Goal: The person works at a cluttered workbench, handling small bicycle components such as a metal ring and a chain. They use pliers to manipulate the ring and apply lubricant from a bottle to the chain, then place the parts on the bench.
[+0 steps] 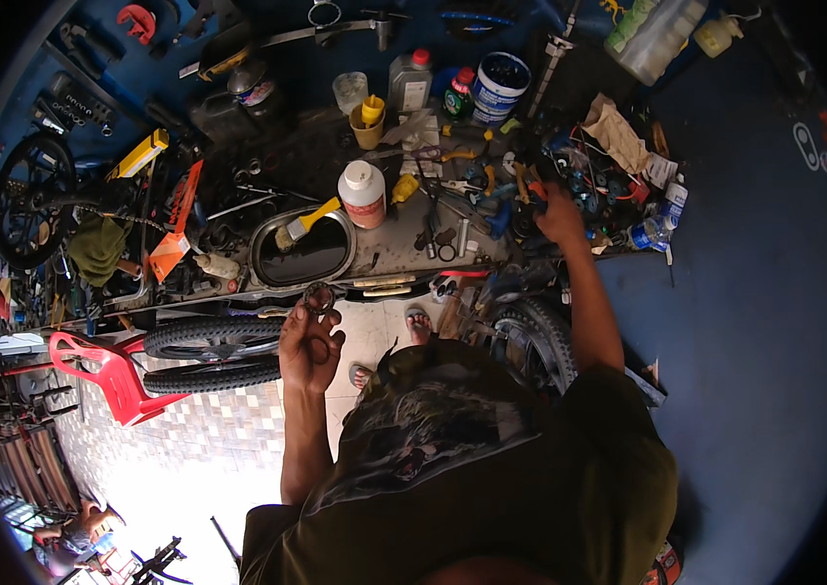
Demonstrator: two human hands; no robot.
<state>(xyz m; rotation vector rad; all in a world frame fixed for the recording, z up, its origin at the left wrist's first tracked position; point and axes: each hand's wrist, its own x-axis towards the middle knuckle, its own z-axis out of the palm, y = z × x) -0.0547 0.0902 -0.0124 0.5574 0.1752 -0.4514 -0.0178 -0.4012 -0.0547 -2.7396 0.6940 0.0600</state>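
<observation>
In front of the bench's near edge, my left hand (309, 351) is raised, its fingertips closed on a small dark ring-shaped metal part (319, 296). My right hand (560, 218) reaches out over the cluttered right side of the bench, among small parts and tools. Its fingertips merge with the dark pile, so their grip is unclear. Between the hands stands a white bottle (363, 195) with reddish contents. Left of it, a yellow-handled brush (308, 222) lies across an oval metal basin (259, 255) with dark liquid inside.
Pliers (459, 154) and other tools crowd the bench behind a metal socket (463, 237). Farther back stand a grey bottle (410, 83) and a blue-white tub (500, 93). Below the bench are bicycle tyres (209, 336) and a red plastic chair (113, 378). Another person (77, 534) is at lower left.
</observation>
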